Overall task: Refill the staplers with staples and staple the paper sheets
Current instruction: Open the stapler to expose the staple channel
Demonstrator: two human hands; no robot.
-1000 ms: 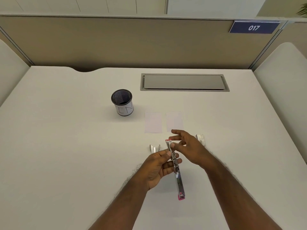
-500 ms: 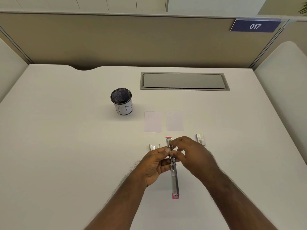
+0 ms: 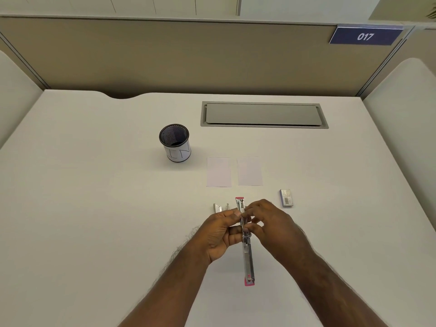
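Pink stapler point(image 3: 248, 260), opened flat, held above desk point(image 3: 94, 208): left hand point(image 3: 220, 232) grips it; right hand point(image 3: 271, 223) pinches at its channel. Mesh cup point(image 3: 175, 142) lettered "IN". Partition sign point(image 3: 365, 36): "017". Staple box point(image 3: 286, 197), print unreadable.

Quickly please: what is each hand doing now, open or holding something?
Left hand: grips the opened stapler at its middle.
Right hand: fingertips pinch at the stapler's channel; any staples are hidden.

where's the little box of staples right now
In the head view the staple box lies flat on the desk, just beyond and to the right of the right hand, and to the right of the two paper sheets.
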